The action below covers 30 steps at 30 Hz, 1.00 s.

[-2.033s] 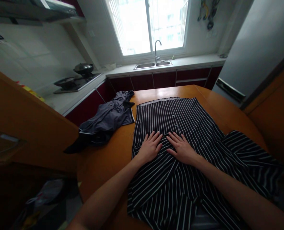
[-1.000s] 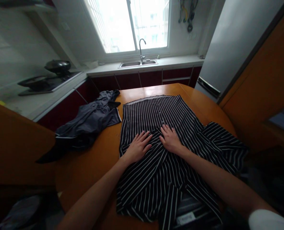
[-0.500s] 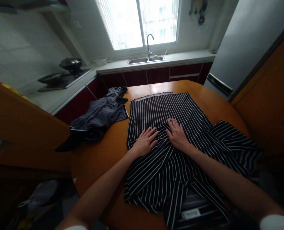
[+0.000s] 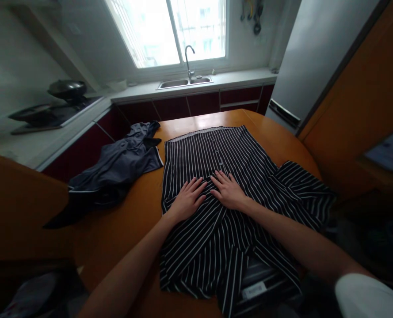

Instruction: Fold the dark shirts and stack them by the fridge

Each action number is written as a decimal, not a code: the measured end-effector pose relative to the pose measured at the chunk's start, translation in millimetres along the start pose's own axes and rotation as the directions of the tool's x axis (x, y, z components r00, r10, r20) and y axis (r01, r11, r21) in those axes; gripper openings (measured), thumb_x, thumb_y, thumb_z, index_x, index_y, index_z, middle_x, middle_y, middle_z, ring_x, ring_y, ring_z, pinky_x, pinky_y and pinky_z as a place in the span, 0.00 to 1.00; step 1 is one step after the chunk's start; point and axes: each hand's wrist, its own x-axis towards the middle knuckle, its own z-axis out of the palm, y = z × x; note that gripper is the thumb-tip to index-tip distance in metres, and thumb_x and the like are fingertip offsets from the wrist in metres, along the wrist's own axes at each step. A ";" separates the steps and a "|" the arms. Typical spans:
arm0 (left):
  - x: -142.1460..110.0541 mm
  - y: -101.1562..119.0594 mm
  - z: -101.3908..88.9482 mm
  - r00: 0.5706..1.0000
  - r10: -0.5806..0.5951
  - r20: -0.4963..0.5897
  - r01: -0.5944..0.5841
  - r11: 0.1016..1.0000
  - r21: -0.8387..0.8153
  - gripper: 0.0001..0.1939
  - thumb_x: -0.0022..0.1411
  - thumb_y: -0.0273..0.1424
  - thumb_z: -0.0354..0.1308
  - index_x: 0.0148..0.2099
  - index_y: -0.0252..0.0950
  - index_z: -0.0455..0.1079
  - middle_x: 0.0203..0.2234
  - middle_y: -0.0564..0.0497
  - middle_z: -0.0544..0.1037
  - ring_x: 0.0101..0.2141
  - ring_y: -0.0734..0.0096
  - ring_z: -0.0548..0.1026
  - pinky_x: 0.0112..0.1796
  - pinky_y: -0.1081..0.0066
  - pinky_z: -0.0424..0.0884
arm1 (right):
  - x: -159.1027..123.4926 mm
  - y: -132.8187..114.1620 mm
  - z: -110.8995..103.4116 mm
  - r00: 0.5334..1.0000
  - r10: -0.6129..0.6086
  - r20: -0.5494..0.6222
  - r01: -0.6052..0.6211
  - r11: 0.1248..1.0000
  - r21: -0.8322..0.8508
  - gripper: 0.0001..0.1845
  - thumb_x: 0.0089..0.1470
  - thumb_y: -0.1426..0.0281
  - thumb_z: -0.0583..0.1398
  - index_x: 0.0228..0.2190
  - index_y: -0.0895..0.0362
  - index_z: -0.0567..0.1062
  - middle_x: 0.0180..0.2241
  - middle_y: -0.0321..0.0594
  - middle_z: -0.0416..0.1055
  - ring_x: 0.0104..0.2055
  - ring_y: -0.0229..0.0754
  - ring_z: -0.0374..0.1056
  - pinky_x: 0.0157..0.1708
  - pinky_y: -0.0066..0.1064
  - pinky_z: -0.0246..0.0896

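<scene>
A black shirt with white stripes [image 4: 196, 154] lies spread on the wooden table [image 4: 133, 238], its collar end and white label toward me. Small buttons run down its middle beyond my hands. My left hand [image 4: 188, 199] rests flat on the shirt's left half, over a sleeve folded across the front. Beside it, my right hand [image 4: 228, 191] lies palm down near the button line, fingers spread. Both hands press on the cloth without gripping it. The other sleeve sticks out to the right, at the table's edge.
A dark grey garment [image 4: 116, 163] is heaped at the table's left edge, partly hanging over. Past the table are a counter with a sink [image 4: 174, 84] and faucet [image 4: 188, 62], a stove with pans [image 4: 66, 90] at left, and a fridge [image 4: 299, 57] at right.
The whole view has shifted, so the scene sits farther left. My right hand has drawn slightly back toward me over the cloth; the left stays nearly in place on the shirt.
</scene>
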 end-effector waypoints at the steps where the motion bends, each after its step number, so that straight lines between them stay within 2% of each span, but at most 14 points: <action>1: 0.3 -0.6 0.4 1.000 0.001 0.000 -0.001 1.000 0.002 0.28 0.75 0.44 0.44 0.73 0.47 0.52 0.72 0.53 0.51 0.71 0.59 0.45 0.68 0.50 0.46 | -0.1 0.9 -1.0 1.000 0.010 -0.006 -0.010 1.000 -0.002 0.35 0.68 0.52 0.47 0.68 0.56 0.58 0.72 0.48 0.43 0.74 0.52 0.37 0.70 0.55 0.33; 6: 1.5 -3.0 1.8 1.000 0.012 -0.002 -0.012 1.000 0.025 0.28 0.75 0.43 0.44 0.73 0.44 0.54 0.72 0.52 0.52 0.71 0.57 0.46 0.67 0.49 0.47 | -1.8 1.1 -2.1 1.000 0.013 -0.028 -0.013 1.000 0.026 0.34 0.68 0.53 0.48 0.68 0.56 0.58 0.72 0.48 0.45 0.74 0.51 0.37 0.70 0.54 0.33; 9: 2.5 -4.9 2.7 0.999 0.026 -0.024 -0.025 0.999 0.044 0.28 0.75 0.43 0.44 0.72 0.44 0.55 0.71 0.50 0.53 0.71 0.56 0.48 0.67 0.48 0.50 | 1.8 0.9 -7.8 0.999 0.028 -0.021 -0.026 0.992 0.120 0.34 0.67 0.54 0.51 0.68 0.56 0.59 0.72 0.48 0.45 0.74 0.51 0.37 0.70 0.55 0.31; 11: 3.4 -6.6 3.4 0.999 0.037 -0.037 -0.035 0.998 0.054 0.28 0.75 0.43 0.44 0.72 0.44 0.55 0.71 0.50 0.54 0.70 0.56 0.49 0.66 0.47 0.51 | 6.7 3.3 -20.9 0.997 0.071 -0.002 -0.069 0.964 0.256 0.33 0.67 0.56 0.53 0.67 0.58 0.60 0.70 0.49 0.50 0.73 0.50 0.42 0.70 0.52 0.37; 13: 4.5 -8.4 4.3 0.998 0.041 -0.044 -0.038 0.998 0.059 0.28 0.75 0.43 0.44 0.72 0.45 0.55 0.71 0.50 0.54 0.70 0.55 0.49 0.66 0.47 0.51 | 10.4 8.2 -41.8 0.992 0.127 -0.018 -0.109 0.907 0.406 0.31 0.66 0.60 0.54 0.65 0.61 0.63 0.67 0.51 0.58 0.70 0.47 0.53 0.68 0.45 0.47; 15: 5.6 -9.7 5.4 0.998 0.039 -0.045 -0.036 0.998 0.058 0.28 0.75 0.43 0.43 0.72 0.45 0.55 0.71 0.51 0.54 0.70 0.55 0.50 0.66 0.46 0.51 | 8.5 14.7 -65.6 0.985 0.149 -0.082 -0.090 0.864 0.495 0.29 0.65 0.62 0.56 0.63 0.61 0.67 0.63 0.50 0.66 0.66 0.45 0.61 0.65 0.40 0.54; 17: 6.5 -10.5 6.5 0.998 0.038 -0.044 -0.036 0.998 0.053 0.28 0.74 0.44 0.43 0.72 0.45 0.55 0.71 0.51 0.53 0.70 0.54 0.49 0.66 0.46 0.51 | -1.7 22.1 -85.7 0.982 0.128 -0.136 -0.042 0.861 0.507 0.26 0.63 0.62 0.58 0.59 0.59 0.71 0.60 0.47 0.70 0.63 0.45 0.65 0.64 0.41 0.57; 20: 7.5 -11.0 7.8 0.998 0.033 -0.048 -0.031 0.999 0.044 0.28 0.74 0.44 0.43 0.72 0.45 0.56 0.71 0.52 0.54 0.70 0.54 0.49 0.66 0.46 0.51 | -33.4 36.1 -100.2 0.982 0.112 -0.150 -0.034 0.895 0.445 0.25 0.61 0.63 0.59 0.58 0.56 0.74 0.59 0.45 0.71 0.62 0.47 0.66 0.64 0.44 0.58; 23: 8.2 -10.9 8.3 0.998 0.028 -0.054 -0.026 0.999 0.033 0.28 0.74 0.45 0.42 0.72 0.45 0.56 0.71 0.52 0.54 0.70 0.54 0.49 0.66 0.46 0.52 | -77.5 56.0 -98.6 0.976 0.178 -0.127 -0.125 0.930 0.346 0.26 0.60 0.70 0.54 0.59 0.57 0.73 0.63 0.45 0.67 0.65 0.47 0.63 0.66 0.44 0.54; 25: 8.4 -10.9 8.7 0.998 0.027 -0.052 -0.026 0.999 0.030 0.29 0.74 0.45 0.42 0.72 0.44 0.57 0.71 0.51 0.54 0.70 0.53 0.49 0.66 0.46 0.51 | -108.3 71.4 -93.8 0.970 0.227 -0.082 -0.198 0.944 0.266 0.31 0.56 0.76 0.52 0.61 0.60 0.70 0.66 0.48 0.61 0.68 0.46 0.57 0.68 0.44 0.50; 27: 8.5 -11.2 9.5 0.999 0.024 -0.048 -0.023 0.999 0.029 0.29 0.74 0.45 0.41 0.72 0.43 0.57 0.71 0.51 0.54 0.70 0.53 0.50 0.66 0.46 0.51 | -136.4 85.5 -88.4 0.971 0.237 -0.031 -0.231 0.963 0.139 0.38 0.52 0.80 0.51 0.65 0.61 0.64 0.70 0.48 0.52 0.72 0.47 0.46 0.70 0.49 0.44; 30: 8.4 -12.5 11.5 0.998 0.029 -0.059 -0.027 0.999 0.027 0.28 0.74 0.45 0.41 0.72 0.44 0.57 0.71 0.52 0.54 0.70 0.54 0.50 0.66 0.46 0.50 | -167.3 101.0 -80.1 0.965 0.263 0.004 -0.262 0.961 -0.089 0.48 0.45 0.85 0.50 0.68 0.56 0.58 0.72 0.45 0.44 0.74 0.50 0.34 0.69 0.58 0.37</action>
